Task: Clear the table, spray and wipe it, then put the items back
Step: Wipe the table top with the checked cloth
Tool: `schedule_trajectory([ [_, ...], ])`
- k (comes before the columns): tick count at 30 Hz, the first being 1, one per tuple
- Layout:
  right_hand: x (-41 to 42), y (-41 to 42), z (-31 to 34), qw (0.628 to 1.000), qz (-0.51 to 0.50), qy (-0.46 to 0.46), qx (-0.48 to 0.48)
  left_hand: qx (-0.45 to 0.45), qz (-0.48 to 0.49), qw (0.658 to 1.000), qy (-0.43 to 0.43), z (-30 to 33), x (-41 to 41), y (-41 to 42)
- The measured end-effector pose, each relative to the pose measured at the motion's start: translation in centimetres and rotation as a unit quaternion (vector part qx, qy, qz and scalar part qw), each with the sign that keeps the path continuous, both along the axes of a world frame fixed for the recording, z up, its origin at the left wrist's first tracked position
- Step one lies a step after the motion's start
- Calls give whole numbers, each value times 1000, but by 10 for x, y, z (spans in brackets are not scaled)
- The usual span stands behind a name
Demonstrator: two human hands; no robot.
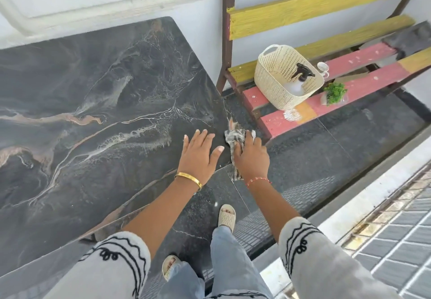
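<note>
Your right hand [250, 156] clutches the cloth [235, 141] at the counter [93, 93] edge — left hand [198, 152] flat, released; at two o'clock, the basket [275, 81] holds a spray bottle [302, 79].

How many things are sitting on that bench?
4: a basket holding a spray bottle, a cup behind it, and a small plant to its right. The basket may hide more.

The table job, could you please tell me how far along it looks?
Clearing looks done: the table carries no items, and the spray bottle lies in the basket on the bench beside the cup and small plant. Wiping is in hand: the right hand presses the cloth at the table's corner while the left hand rests flat. Returning the items remains.
</note>
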State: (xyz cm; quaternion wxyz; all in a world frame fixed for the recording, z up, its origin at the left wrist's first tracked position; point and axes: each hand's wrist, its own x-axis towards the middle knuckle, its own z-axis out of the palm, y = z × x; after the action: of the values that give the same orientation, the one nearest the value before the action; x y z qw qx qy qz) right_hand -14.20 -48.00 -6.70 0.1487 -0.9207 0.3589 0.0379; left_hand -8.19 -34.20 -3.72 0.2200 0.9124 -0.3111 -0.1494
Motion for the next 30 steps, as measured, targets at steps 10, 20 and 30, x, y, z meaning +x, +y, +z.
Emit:
schedule_trajectory([
  [10, -36, 19, 40, 948, -176, -78, 252, -2, 7, 1000, 8, 17, -23, 41],
  [20, 21, 62, 71, 662, -189, -160, 707, -1, 95, 995, 6, 31, -18, 102],
  [30, 38, 64, 64, 828, -261, -141, 475, -2, 133, 991, 19, 32, -19, 128],
])
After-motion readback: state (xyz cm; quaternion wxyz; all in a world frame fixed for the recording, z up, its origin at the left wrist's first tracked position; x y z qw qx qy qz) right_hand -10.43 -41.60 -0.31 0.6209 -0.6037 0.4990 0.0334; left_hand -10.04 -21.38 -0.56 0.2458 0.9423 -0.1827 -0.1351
